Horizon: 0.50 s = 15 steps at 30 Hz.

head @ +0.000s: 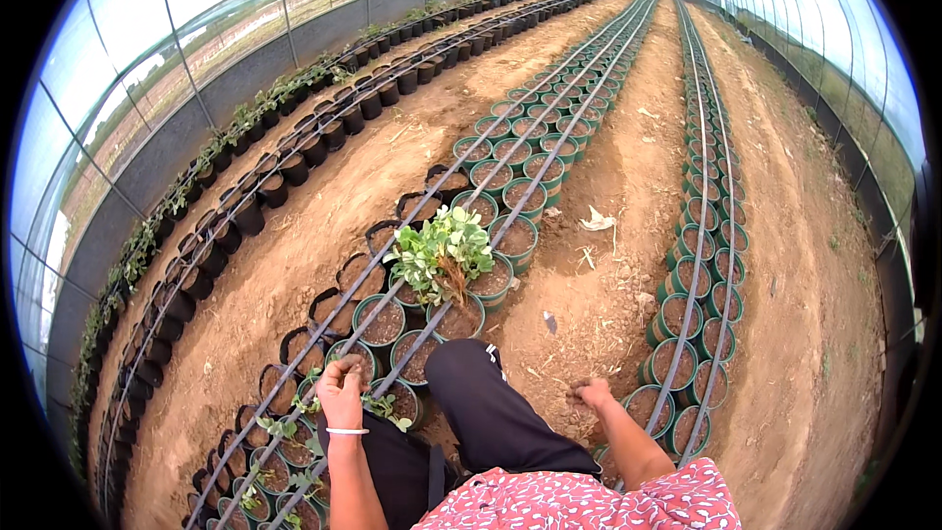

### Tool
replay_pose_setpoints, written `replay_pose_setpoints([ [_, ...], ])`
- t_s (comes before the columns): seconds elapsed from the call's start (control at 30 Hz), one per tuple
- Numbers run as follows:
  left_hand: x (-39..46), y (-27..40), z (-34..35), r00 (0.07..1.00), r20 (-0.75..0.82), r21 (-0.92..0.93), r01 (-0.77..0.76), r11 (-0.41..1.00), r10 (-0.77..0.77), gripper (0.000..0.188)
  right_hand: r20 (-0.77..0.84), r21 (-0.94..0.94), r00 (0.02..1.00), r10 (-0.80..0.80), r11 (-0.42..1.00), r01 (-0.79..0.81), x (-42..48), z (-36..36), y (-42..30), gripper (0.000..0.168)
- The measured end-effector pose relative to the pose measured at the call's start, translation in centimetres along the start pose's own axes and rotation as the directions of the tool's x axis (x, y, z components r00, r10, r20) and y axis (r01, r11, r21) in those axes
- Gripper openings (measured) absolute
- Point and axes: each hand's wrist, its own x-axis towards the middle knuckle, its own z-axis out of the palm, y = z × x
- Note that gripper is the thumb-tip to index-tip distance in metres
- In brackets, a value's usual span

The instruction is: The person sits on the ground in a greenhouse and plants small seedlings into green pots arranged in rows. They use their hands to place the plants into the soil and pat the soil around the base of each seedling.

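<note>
My left hand (343,387), soiled and with a white bangle at the wrist, hovers over a green soil-filled pot (353,355). Its fingers are bent together; whether anything is between them is hidden. Off to the right, my right hand (592,391) hangs low over the bare dirt beside the right row of pots, with its fingers loosely apart and nothing visible in them. Ahead of my knee, a bundle of leafy seedlings (441,246) with bare brown roots rests on the pots. Several small plants (276,427) stand in pots near my left forearm.
Grey drip pipes (368,276) run lengthwise over the pot rows. Black grow bags (360,274) border the left side of the middle row. Farther left are rows of black pots (246,213), some planted. Dirt aisles (589,287) separate the rows, with dry scraps (597,219) lying about.
</note>
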Motion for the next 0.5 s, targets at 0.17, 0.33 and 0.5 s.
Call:
replay_pose_setpoints([
  [0.17,0.6,1.5,-0.4,0.997,-0.077,-0.067,-0.006,0.998,0.001,0.012,0.010,0.040,0.963,-0.268,0.963,0.267,-2.3,2.1,-9.4,0.015],
  [0.33,0.4,3.0,-5.3,0.986,-0.156,0.023,-0.051,0.998,0.053,0.014,0.040,-0.028,0.890,-0.455,0.889,0.456,-5.4,10.1,-20.2,0.018],
  [0.5,1.8,2.0,-5.5,0.961,-0.128,0.368,-0.184,0.912,0.245,0.024,0.183,-0.083,0.725,-0.664,0.724,0.684,-9.2,17.0,-26.4,0.036],
])
